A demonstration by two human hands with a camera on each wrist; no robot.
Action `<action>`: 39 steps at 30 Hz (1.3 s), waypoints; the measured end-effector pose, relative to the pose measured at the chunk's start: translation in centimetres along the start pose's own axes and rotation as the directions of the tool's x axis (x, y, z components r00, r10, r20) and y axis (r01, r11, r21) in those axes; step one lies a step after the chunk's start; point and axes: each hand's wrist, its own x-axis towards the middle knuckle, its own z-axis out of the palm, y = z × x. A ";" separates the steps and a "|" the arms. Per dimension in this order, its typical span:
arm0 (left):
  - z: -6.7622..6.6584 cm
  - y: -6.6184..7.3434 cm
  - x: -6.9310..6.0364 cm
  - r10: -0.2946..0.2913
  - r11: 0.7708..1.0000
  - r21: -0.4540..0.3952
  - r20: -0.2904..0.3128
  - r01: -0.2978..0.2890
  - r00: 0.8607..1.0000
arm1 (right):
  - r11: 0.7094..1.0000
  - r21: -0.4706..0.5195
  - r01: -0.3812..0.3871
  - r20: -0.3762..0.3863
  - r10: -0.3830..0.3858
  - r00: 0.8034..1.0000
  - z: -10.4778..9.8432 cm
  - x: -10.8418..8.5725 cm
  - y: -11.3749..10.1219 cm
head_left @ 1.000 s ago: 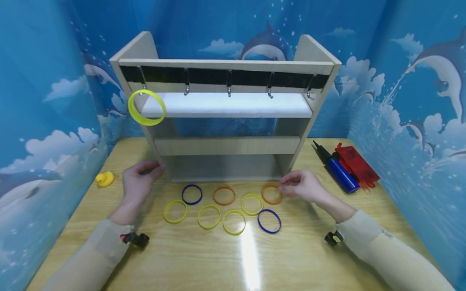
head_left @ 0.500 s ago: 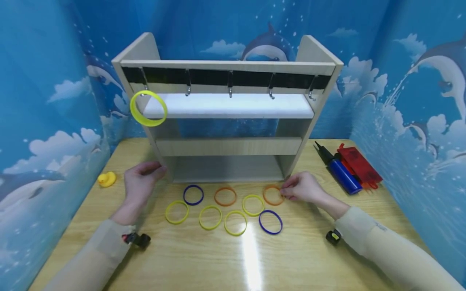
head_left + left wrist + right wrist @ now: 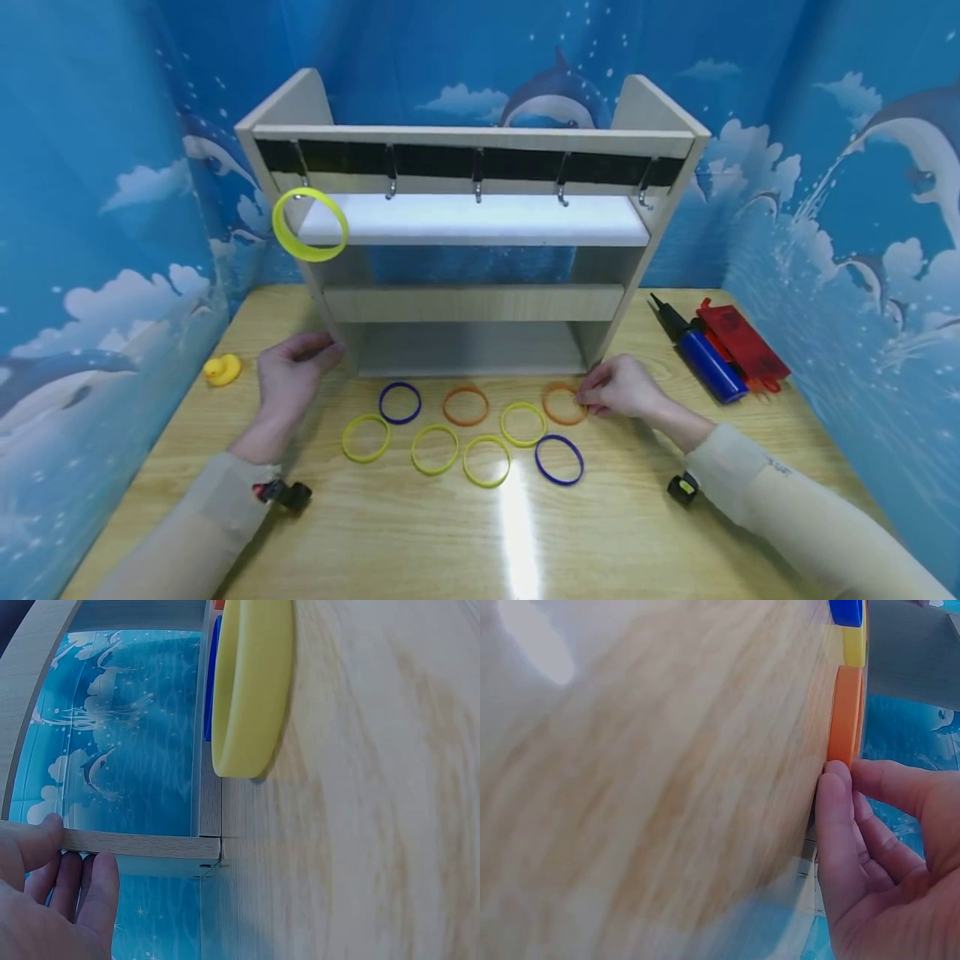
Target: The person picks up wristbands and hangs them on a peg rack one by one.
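The right hand (image 3: pixel 621 388) pinches the right edge of an orange ring (image 3: pixel 561 421) on the table; in the right wrist view, thumb and fingers (image 3: pixel 835 817) meet at the ring's edge (image 3: pixel 845 712). Around the shelf's left side panel (image 3: pixel 142 844), the left hand (image 3: pixel 60 900) has its thumb on one face and its fingers on the other. Beside that hand lie a blue ring (image 3: pixel 400 420) and a yellow ring (image 3: pixel 366 459). Another yellow ring (image 3: pixel 288 242) hangs on the leftmost of several metal hooks along the shelf's top.
Between the hands lie a second orange ring (image 3: pixel 466 423), several yellow rings and a second blue ring (image 3: pixel 559 482). A yellow duck (image 3: pixel 222 370) sits at the left. Behind the right hand lie a blue pump (image 3: pixel 708 363) and a red item (image 3: pixel 742 342). Printed curtains surround the table.
The right hand's fingertips have closed on the orange ring's edge, where they were beside it. The left hand stays at the shelf. The head view has shifted slightly.
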 end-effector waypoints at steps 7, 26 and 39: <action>0.1 -0.1 0.1 0.004 0.999 -0.037 -0.008 -0.004 1.000 | 0.999 0.028 -0.024 -0.003 0.024 1.000 -0.1 -0.2 0.2; 0.1 -0.2 0.0 0.004 0.998 -0.065 -0.001 -0.004 1.000 | 0.995 0.097 -0.024 0.014 0.022 1.000 -0.9 -1.1 0.4; 0.2 -0.3 0.2 0.001 0.996 -0.094 0.003 -0.001 1.000 | 0.996 0.075 0.047 -0.016 -0.046 0.999 -1.6 -1.8 0.0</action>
